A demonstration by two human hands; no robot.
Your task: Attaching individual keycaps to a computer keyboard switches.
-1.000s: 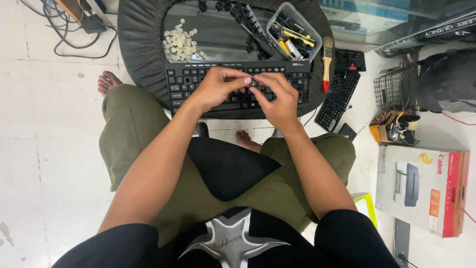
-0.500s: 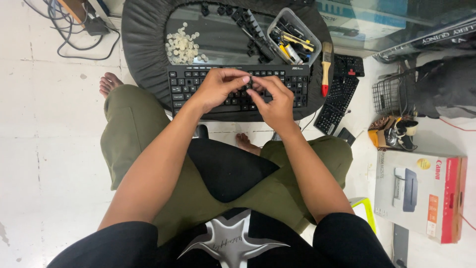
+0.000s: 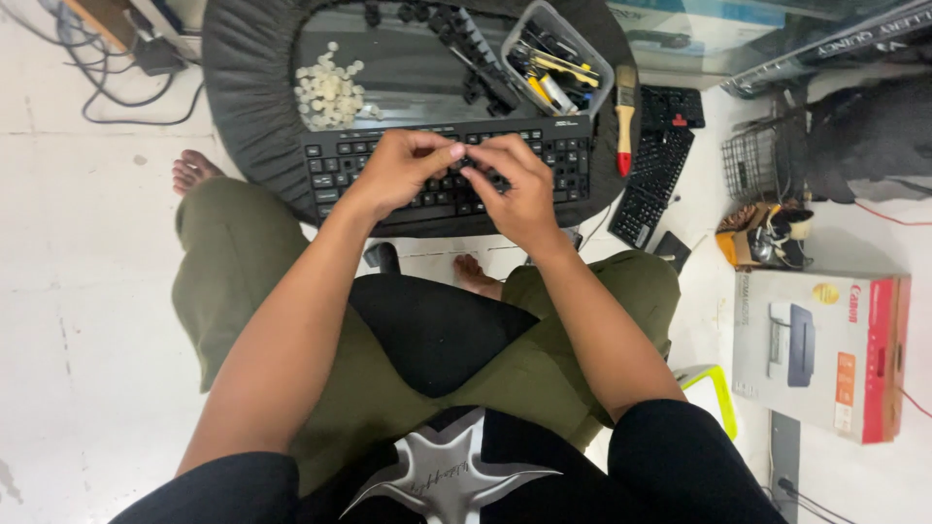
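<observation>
My left hand [image 3: 403,173] and right hand [image 3: 519,184] have drawn closer over the keyboard [image 3: 340,165], which lies on the round table [image 3: 243,97]. Fingertips of both now pinch what looks like a small dark keycap [image 3: 473,167], lifted just above the keys.
</observation>
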